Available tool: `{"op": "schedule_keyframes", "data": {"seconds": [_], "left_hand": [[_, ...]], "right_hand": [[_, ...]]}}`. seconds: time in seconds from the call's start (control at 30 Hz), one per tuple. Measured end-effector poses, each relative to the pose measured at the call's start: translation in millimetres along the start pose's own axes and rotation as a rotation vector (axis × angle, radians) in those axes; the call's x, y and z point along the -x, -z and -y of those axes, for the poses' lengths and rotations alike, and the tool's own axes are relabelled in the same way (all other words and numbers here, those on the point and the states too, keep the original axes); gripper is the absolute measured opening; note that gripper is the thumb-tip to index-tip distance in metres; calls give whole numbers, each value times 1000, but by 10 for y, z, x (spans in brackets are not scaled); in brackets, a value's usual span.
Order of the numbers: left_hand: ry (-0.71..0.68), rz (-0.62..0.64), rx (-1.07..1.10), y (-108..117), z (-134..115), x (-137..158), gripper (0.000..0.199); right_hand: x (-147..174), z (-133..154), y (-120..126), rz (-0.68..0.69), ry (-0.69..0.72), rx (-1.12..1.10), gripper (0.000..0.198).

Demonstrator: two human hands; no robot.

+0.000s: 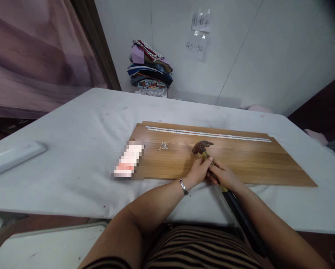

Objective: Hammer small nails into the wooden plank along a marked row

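Observation:
A claw hammer (203, 147) with a rusty head and a yellow and black handle slants above a wood-grain board (254, 160). Its long handle runs back beneath my right forearm. My right hand (225, 175) is closed around the neck, a little below the head. Against the same stretch of neck, my left hand (197, 172) is closed too, and the two thumbs meet there. Whether anything small sits between the fingers is hidden. Several loose nails (163, 146) lie in a small pile on the board, left of the hammer. A short row of dark dots (223, 158) marks the board right of my hands.
Two white marked strips (209, 134) run along the board's far side. A blurred-out phone-like rectangle (129, 160) lies at its left end. White cloth covers the table (72, 149). Folded clothes (150, 71) are stacked by the wall, and a white object (13, 157) is far left.

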State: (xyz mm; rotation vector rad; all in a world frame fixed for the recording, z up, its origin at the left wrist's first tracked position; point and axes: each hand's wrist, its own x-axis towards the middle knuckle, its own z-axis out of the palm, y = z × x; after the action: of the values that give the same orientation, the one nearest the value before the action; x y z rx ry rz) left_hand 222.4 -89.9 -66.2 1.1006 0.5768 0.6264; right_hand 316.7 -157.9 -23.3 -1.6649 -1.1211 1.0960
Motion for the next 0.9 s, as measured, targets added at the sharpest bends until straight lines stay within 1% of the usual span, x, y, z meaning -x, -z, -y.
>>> {"op": "schedule_keyframes", "data": {"seconds": [0.07,0.23,0.43,0.67,0.9], "left_hand": [[3,20,-9,4,2,-4,53],[42,31,33,14,22,-22,55],[23,31,30,4,20,2,54],[31,51,57,15,32,-23,56],[27,21,25,8,37,-14,53]], "right_hand": [[3,0,6,4,5,-6,26],[-17,64,18,60,-75,9,24],[5,18,0,1,-8,-3,22],[-20,60,18,33,-64,15,24],[2,50,1,12,-34,2,23]]}}
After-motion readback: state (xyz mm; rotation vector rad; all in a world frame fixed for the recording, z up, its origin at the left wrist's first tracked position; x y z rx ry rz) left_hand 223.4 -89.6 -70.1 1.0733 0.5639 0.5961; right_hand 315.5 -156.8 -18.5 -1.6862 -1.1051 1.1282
